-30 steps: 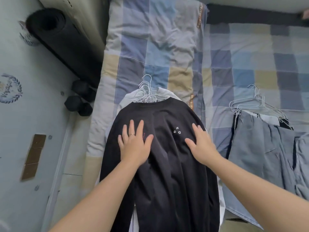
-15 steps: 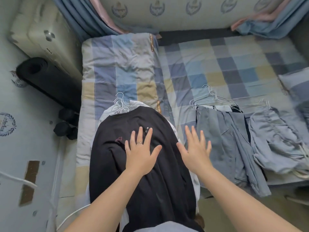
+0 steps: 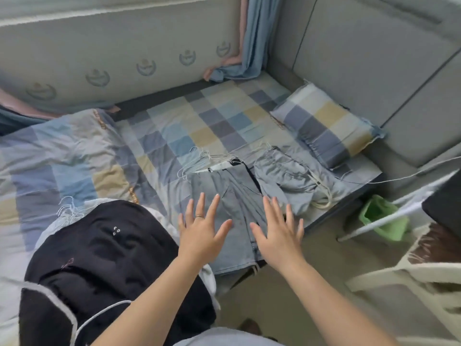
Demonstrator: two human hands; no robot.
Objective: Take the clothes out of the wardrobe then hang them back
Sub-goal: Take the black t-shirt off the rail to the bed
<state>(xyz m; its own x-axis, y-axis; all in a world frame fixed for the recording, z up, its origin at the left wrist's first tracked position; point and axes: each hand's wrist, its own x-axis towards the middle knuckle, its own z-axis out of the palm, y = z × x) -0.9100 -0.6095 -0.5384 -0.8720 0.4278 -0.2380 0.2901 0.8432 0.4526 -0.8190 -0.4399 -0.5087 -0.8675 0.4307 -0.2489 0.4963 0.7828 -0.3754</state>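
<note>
Left hand: I am holding my left hand (image 3: 202, 236) open and palm down, fingers straight and spread, over the near left part of the grey shorts (image 3: 222, 186). It is gripping nothing. A ring (image 3: 199, 216) is sitting on one finger. I cannot tell whether the palm is touching the cloth.
Right hand: I am holding my right hand (image 3: 279, 238) open the same way, fingers fanned out, over the near right part of the grey shorts. It is gripping nothing either.
Grey shorts: they are lying flat at the near edge of the bed (image 3: 212, 121), with their hem hanging over that edge.
Wire hangers (image 3: 199, 161): a bundle is sticking out beyond the waistband of the grey shorts.
Drawstring shorts (image 3: 284, 176): they are lying bunched just right of the grey shorts and touching them, with a pale cord trailing toward the bed edge.
Black sweatshirt (image 3: 99, 250): it is lying left of the grey shorts on top of a white garment (image 3: 162, 216), with more hangers (image 3: 68, 211) poking out at its collar.
Quilt (image 3: 62, 156): it is lying folded, left of the grey shorts and further back.
Pillow (image 3: 321, 123): it is resting beyond and right of the grey shorts, by the grey padded headboard (image 3: 374, 58).
Green bag (image 3: 381, 218): it is sitting on the floor right of the grey shorts.
</note>
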